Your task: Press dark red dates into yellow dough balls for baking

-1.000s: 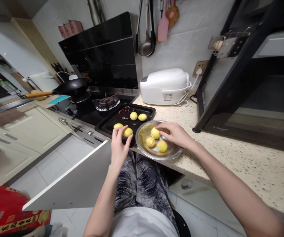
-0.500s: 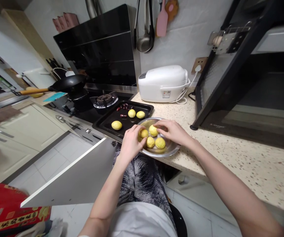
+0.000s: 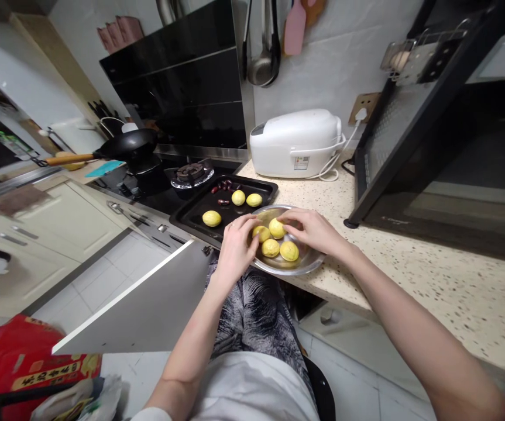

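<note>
Filling plate (image 3: 305, 261): four balls (image 3: 289, 251); tray (image 3: 226, 211): three.

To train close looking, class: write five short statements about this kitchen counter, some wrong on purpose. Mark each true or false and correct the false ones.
1. The metal plate holds four yellow balls. True.
2. The black tray holds five yellow balls. False: it holds three, along with some dark red fruits.
3. The left hand and the right hand are both at the plate, with fingers on balls. True.
4. The rice cooker is black. False: it is white.
5. A dark wok sits on the hob beyond the tray. True.
</note>
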A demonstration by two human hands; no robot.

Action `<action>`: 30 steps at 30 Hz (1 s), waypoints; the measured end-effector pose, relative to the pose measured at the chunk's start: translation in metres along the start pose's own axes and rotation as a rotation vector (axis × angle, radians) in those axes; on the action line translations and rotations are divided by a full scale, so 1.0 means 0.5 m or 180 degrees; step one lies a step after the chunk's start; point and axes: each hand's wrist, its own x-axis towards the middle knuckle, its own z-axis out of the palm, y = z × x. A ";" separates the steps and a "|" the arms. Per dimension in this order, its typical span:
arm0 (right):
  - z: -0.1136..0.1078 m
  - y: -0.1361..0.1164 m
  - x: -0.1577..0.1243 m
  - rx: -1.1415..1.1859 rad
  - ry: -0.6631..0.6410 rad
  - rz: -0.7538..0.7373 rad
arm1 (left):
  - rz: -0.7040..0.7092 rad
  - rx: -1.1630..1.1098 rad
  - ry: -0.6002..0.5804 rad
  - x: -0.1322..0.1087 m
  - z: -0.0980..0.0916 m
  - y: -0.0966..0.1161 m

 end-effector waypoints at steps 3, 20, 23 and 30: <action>0.001 0.002 0.000 -0.0030 -0.0029 0.0028 | -0.0004 -0.0017 0.0550 -0.005 -0.011 -0.024; 0.005 0.002 -0.001 0.0041 0.0085 -0.0032 | -0.0827 0.1114 0.0252 0.019 -0.034 -0.218; 0.002 -0.002 -0.001 0.0066 0.0050 -0.0004 | -0.0824 0.1045 0.0393 0.021 -0.034 -0.218; -0.004 -0.002 0.001 0.0106 0.0000 -0.0029 | -0.0579 -0.0066 0.0889 0.005 -0.033 -0.154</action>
